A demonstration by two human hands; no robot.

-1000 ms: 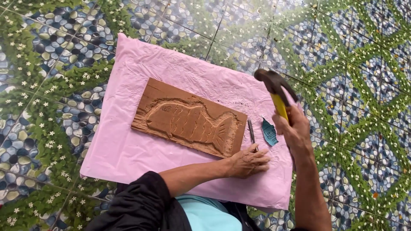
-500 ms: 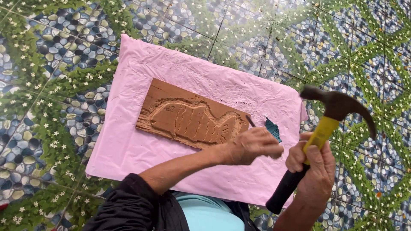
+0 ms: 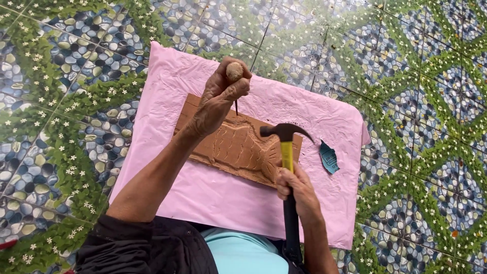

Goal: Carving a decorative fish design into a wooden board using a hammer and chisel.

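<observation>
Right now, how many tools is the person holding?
2. A chisel with a round wooden top, upright in the left hand over the carved board, and a hammer in the right hand.

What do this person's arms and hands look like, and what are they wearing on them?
Both forearms are bare. The left hand and right hand wear no gloves, and no rings or watch show. A dark rolled-up sleeve bunches at the left elbow.
</observation>
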